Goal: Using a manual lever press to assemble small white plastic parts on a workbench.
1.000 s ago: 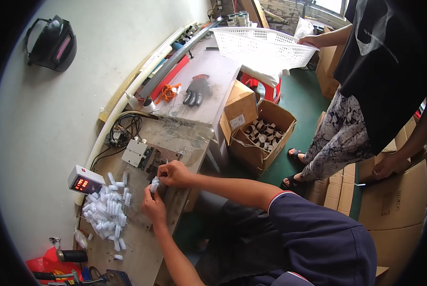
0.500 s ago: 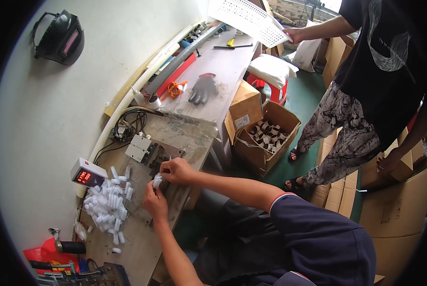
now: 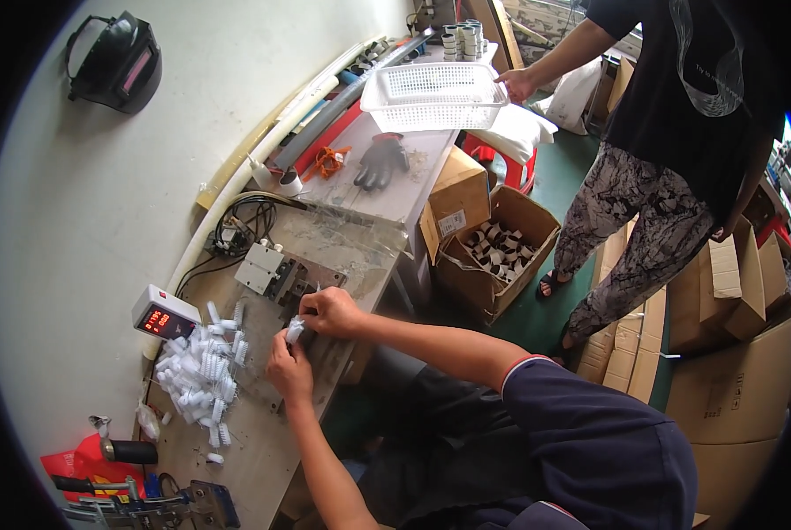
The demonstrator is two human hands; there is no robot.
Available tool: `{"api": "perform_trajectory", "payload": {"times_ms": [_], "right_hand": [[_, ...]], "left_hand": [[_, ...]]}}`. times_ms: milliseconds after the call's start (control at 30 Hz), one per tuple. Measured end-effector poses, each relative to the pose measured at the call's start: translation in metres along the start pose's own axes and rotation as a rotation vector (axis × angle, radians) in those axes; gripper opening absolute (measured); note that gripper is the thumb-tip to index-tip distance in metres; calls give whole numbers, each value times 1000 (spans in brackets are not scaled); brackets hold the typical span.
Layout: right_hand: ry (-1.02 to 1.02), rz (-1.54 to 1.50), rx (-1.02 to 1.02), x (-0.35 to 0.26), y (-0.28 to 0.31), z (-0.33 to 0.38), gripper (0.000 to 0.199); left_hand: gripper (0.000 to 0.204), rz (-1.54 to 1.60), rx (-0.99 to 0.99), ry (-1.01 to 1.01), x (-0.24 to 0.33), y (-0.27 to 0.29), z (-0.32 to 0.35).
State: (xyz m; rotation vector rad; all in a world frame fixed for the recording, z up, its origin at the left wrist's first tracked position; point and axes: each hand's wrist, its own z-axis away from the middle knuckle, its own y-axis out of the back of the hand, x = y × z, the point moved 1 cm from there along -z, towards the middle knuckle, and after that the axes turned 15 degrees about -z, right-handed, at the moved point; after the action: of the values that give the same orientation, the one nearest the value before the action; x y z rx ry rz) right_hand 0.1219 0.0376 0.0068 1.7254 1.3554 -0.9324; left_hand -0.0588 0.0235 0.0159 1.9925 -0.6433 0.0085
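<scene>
1. Over the worn workbench, holding left hand and right hand close together beside a metal fixture.
2. With the left, closing thumb and fingers on a small white piece, presumably for steadiness.
3. With the right, bunching fingers just beside it; unable to tell whether gripping anything.
4. Having white bristled pieces heaped left of both hands, probably for easy reach.
5. Beyond, seeing a white basket in a co-worker's grasp, and a welding mask against the pale wall.

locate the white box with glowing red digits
The box sits at left in the head view, beside the upper end of the pile of white bristled pieces.
</scene>
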Motion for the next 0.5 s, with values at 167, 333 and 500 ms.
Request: {"api": "perform_trajectory", "payload": {"times_ms": [167,333,500], "right_hand": [[4,-12,1,2,2,-1,12],[0,5,-7,1,2,-1,12],[-24,28,-17,4,8,0,13]], "left_hand": [[17,6,-32,27,2,-2,-1],[16,-16,-41,60,2,0,0],[16,5,-50,51,6,-2,-1]]}}
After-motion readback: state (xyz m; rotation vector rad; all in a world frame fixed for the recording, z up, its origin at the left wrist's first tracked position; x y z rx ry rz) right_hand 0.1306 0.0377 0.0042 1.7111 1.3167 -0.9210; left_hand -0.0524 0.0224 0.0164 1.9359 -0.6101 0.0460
